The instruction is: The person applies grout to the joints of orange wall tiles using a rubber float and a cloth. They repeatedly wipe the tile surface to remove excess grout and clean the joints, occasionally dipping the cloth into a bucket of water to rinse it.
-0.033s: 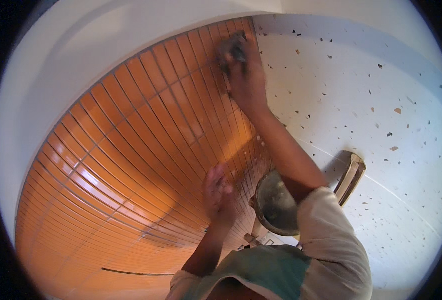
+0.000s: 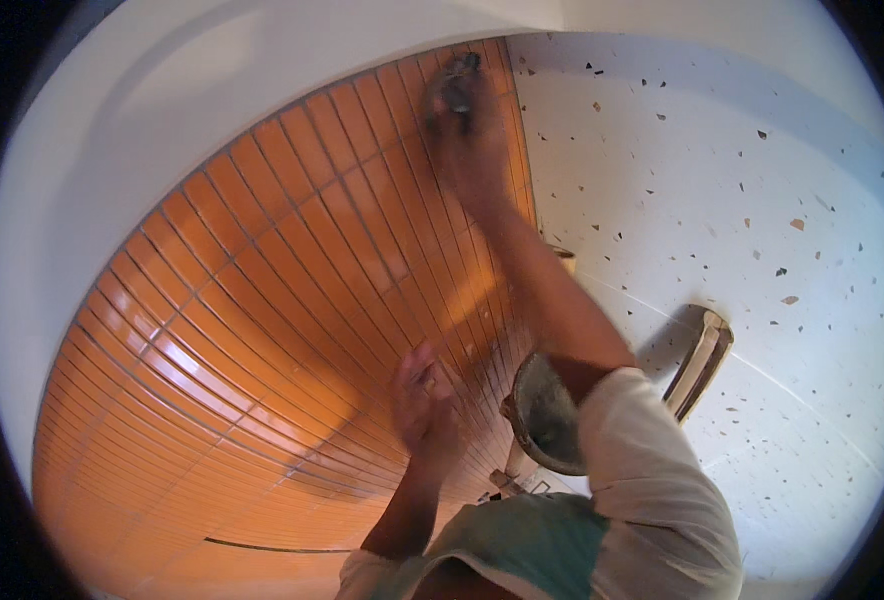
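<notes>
Holding a dark pad (image 2: 456, 90), the right hand (image 2: 470, 150) curls its fingers around it near the orange wall's (image 2: 307, 235) upper right corner; the left hand's (image 2: 425, 398) fingers are loosely open, apparently empty. Joints look mostly grey-filled; one low dark line (image 2: 272, 546) seems unfilled.

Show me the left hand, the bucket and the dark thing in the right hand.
Left hand (image 2: 426, 402): head view, middle of the hand.
Bucket (image 2: 539, 402): head view, its inner wall.
Dark thing (image 2: 456, 94): head view, its blurred visible middle, in the right hand (image 2: 472, 152).
</notes>
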### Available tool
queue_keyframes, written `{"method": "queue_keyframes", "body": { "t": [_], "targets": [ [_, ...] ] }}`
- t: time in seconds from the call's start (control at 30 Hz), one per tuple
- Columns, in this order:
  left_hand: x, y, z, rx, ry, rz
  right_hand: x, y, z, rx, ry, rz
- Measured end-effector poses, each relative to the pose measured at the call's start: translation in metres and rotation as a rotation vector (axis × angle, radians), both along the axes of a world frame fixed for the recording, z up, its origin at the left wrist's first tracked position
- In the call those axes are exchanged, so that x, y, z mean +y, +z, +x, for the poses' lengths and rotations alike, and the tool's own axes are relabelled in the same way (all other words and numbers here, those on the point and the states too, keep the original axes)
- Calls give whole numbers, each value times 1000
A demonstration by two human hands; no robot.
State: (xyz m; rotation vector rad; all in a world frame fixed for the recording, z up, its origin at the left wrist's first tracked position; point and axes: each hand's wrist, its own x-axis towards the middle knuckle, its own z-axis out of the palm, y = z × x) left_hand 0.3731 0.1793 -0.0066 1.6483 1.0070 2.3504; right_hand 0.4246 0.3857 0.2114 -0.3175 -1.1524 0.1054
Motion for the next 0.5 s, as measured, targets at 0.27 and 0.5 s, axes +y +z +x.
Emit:
{"method": "queue_keyframes", "body": {
  "t": [0.27,0.5],
  "targets": [
    [-63,5,-50,20,360,-167,-66,-1,-63,-803,-148,-69],
    [-125,9,-102,31,634,-91,-40,29,-68,-253,-102,-253]
  ]
}}
